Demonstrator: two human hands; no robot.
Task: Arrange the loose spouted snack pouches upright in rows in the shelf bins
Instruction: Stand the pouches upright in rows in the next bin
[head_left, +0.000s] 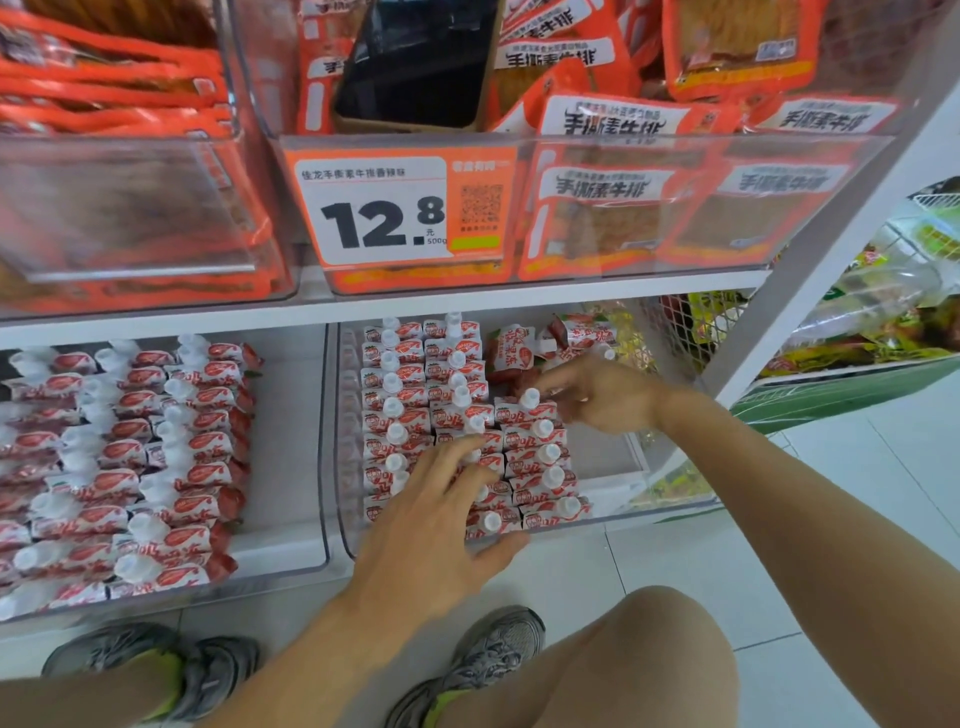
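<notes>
Red-and-white spouted pouches with white caps stand in three rows (415, 410) in the clear right-hand bin (660, 478) on the low shelf. A few loose pouches (550, 340) lie tumbled at the bin's back. My left hand (436, 514) lies flat with spread, straight fingers on the front pouches of the middle row. My right hand (602, 392) is at the far end of the third row, its fingers curled round the topmost pouch (524, 408) there. The left-hand bin (291, 551) holds three full rows of the same pouches (130, 457).
Above, clear bins (571, 260) hold orange flat snack packs behind a 12.8 price tag (384, 208). A white shelf upright (810, 249) stands at the right, with a wire basket of green-yellow packs (883, 312) beyond. My knees and grey shoes (493, 660) are on the tiled floor below.
</notes>
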